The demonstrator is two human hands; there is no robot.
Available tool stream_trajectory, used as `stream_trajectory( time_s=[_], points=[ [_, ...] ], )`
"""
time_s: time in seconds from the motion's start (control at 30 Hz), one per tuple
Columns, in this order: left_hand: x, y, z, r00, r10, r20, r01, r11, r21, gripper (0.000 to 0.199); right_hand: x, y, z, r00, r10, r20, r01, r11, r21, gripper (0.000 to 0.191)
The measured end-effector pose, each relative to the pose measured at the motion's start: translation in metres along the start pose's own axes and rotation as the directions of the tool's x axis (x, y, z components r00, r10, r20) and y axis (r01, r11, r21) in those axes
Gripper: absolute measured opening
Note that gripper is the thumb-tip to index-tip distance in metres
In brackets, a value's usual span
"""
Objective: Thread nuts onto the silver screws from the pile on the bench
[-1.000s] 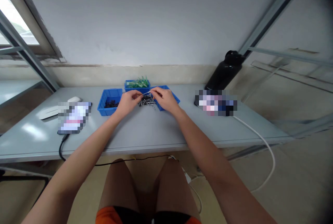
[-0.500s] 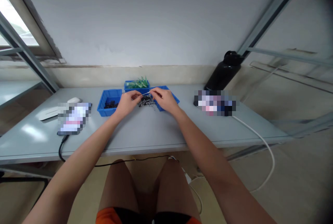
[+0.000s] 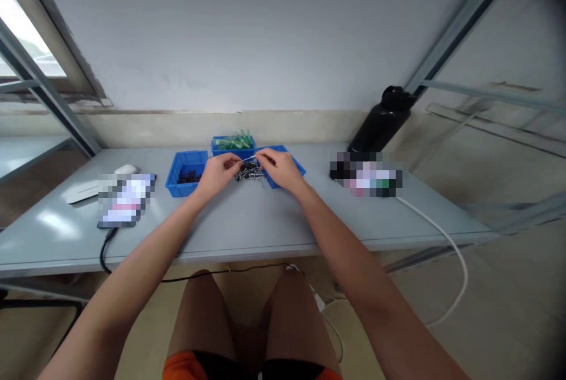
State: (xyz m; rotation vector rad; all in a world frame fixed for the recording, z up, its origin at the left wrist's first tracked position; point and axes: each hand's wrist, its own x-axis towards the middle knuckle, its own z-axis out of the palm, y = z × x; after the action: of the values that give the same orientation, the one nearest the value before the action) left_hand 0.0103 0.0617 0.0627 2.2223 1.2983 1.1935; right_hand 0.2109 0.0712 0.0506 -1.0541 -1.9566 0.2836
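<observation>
A thin metal piece (image 3: 248,158) is pinched between my left hand (image 3: 220,172) at one end and my right hand (image 3: 279,168) at the other. Right below it, a pile of small metal parts (image 3: 250,171) lies on the grey table. The left blue bin (image 3: 173,175) contains small dark parts (image 3: 189,177), close to my left wrist. Behind my hands, another blue bin (image 3: 233,152) holds green pieces (image 3: 235,141). My right hand partly covers a third blue bin (image 3: 297,165), whose contents are mostly hidden.
On the left of the table (image 3: 260,227) are a phone (image 3: 127,200) with a black cable and a white object (image 3: 126,169). To the right, a second phone (image 3: 367,179) with a white cable lies before a black bottle (image 3: 381,124). A wall stands behind.
</observation>
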Motion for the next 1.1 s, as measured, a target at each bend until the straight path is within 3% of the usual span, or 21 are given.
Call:
stream_trajectory(
  time_s=[0.43,0.77,0.93,1.1],
  points=[
    [-0.0017,-0.0011,0.0045,1.0,0.011,0.028,-0.011,1.0,-0.003,0.016,0.0003,0.0004,0.0001,1.0,0.007,-0.002,-0.007,1.0,-0.001,0.034],
    [0.0,-0.0007,0.0022,0.995,0.014,-0.098,-0.016,1.0,-0.027,0.014,-0.0002,-0.0002,0.0003,1.0,0.012,-0.002,-0.012,1.0,0.015,0.035],
    [0.0017,-0.003,0.0033,0.988,0.014,-0.153,-0.035,0.99,-0.135,0.016,-0.0005,-0.0036,-0.0008,1.0,0.012,0.023,-0.012,1.0,0.016,0.037],
    [0.0,-0.0009,0.0061,0.991,0.047,-0.127,-0.077,0.966,-0.247,0.019,-0.002,-0.0069,0.001,0.999,-0.017,0.051,0.015,0.999,0.039,0.037]
  ],
)
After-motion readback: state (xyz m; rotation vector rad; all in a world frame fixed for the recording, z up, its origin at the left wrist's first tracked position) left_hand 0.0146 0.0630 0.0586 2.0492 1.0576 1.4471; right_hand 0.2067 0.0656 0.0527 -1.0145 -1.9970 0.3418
